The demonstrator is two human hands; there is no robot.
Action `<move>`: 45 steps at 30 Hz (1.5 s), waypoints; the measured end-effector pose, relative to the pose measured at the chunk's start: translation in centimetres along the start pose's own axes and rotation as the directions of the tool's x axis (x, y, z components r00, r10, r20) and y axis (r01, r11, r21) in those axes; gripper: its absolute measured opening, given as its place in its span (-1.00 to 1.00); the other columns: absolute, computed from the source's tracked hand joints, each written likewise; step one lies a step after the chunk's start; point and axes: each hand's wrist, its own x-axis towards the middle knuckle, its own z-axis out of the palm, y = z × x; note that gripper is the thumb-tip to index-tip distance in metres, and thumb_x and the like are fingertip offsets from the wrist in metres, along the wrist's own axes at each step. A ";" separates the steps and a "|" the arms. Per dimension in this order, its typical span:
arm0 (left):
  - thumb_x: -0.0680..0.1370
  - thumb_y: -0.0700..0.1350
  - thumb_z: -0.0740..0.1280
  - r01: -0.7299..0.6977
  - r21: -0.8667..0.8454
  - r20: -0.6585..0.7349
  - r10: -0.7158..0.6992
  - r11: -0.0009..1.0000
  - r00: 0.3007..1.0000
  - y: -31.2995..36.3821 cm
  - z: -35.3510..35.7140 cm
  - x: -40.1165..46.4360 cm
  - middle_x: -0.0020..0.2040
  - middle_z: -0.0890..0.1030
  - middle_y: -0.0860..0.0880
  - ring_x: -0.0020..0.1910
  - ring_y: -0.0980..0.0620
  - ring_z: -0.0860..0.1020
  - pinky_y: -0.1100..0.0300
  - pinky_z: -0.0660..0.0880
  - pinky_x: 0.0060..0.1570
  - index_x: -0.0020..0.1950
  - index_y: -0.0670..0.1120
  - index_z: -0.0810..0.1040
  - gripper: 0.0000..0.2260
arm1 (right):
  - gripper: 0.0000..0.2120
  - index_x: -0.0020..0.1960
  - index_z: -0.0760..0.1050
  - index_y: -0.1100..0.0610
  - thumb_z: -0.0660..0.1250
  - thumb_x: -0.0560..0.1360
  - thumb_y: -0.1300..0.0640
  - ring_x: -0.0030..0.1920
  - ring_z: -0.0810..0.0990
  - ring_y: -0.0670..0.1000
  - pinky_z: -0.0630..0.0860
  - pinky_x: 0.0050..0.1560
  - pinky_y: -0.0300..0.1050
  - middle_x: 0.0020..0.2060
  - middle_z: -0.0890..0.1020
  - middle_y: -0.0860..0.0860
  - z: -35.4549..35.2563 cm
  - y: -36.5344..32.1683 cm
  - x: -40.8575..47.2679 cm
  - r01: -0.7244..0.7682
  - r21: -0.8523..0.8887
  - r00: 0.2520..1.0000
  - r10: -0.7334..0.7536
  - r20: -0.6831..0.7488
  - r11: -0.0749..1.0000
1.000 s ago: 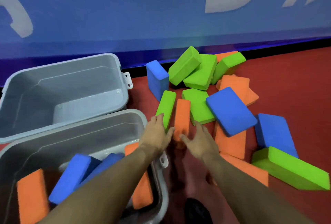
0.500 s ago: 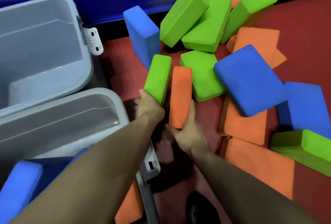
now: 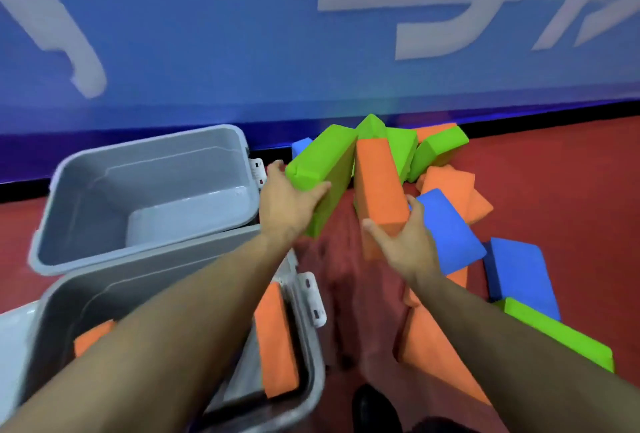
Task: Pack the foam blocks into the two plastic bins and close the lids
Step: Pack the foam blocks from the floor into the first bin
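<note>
My left hand [image 3: 287, 202] grips a green foam block [image 3: 323, 169] lifted off the floor, just right of the far grey bin [image 3: 145, 155], which holds nothing. My right hand [image 3: 405, 242] grips an orange foam block [image 3: 377, 186] raised beside the green one. The near grey bin [image 3: 304, 398] under my left forearm holds orange blocks [image 3: 277, 342]; most of its inside is hidden by my arm. Several more green, orange and blue blocks [image 3: 446, 228] lie in a pile on the red floor at the right.
A blue wall with white lettering [image 3: 311, 34] runs along the back, close behind the bins and pile. White latches [image 3: 313, 297] stick out from the bins' right sides. A dark shoe [image 3: 374, 408] shows at the bottom between my arms. Bare red floor [image 3: 554, 172] stretches to the right.
Both hands closed on the green and the orange block on the floor and have lifted them up. The camera view has tilted up and back.
</note>
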 end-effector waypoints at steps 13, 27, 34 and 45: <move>0.38 0.30 0.52 0.095 0.061 -0.184 -0.083 0.994 0.980 -4.9 -24.0 -14.0 0.23 0.66 -0.02 0.23 -0.09 0.59 0.09 0.46 0.15 0.34 -0.02 0.54 -0.35 | -0.29 0.38 0.36 -0.02 0.44 0.39 -0.36 0.20 0.61 0.19 0.51 0.10 0.03 0.19 0.64 0.06 0.6 -11.4 -15.3 0.181 -0.009 0.972 -0.178 0.155 0.983; 0.25 0.31 0.58 -0.065 0.159 0.324 0.010 0.985 0.946 -12.8 -25.0 -13.2 0.14 0.57 0.21 0.13 0.20 0.54 0.21 0.43 0.24 0.38 0.18 0.54 -0.27 | -0.29 0.38 0.34 0.00 0.50 0.38 -0.29 0.26 0.57 0.17 0.46 0.18 0.03 0.25 0.61 0.06 9.4 -12.4 -13.0 0.244 -0.150 0.924 -0.182 0.336 0.958; 0.31 0.13 0.64 -0.167 0.192 0.613 0.015 0.967 0.790 -12.3 -21.9 -13.7 0.11 0.60 0.32 0.14 0.31 0.55 0.40 0.41 0.22 0.36 0.15 0.58 -0.36 | -0.26 0.50 0.32 0.00 0.49 0.43 -0.23 0.38 0.48 0.08 0.38 0.40 0.07 0.41 0.50 0.01 11.1 -12.1 -10.2 0.328 -0.079 0.875 -0.271 0.401 0.941; 0.51 0.22 0.44 -0.112 0.481 0.559 -0.206 0.869 0.803 -15.3 -22.5 -12.3 0.58 0.28 -0.08 0.54 -0.08 0.28 0.10 0.22 0.50 0.62 -0.02 0.20 -0.21 | -0.43 0.52 0.35 0.10 0.30 0.61 -0.15 0.48 0.39 0.05 0.30 0.47 -0.06 0.49 0.43 0.03 10.3 -10.6 -10.6 0.391 -0.182 0.802 -0.237 0.549 0.903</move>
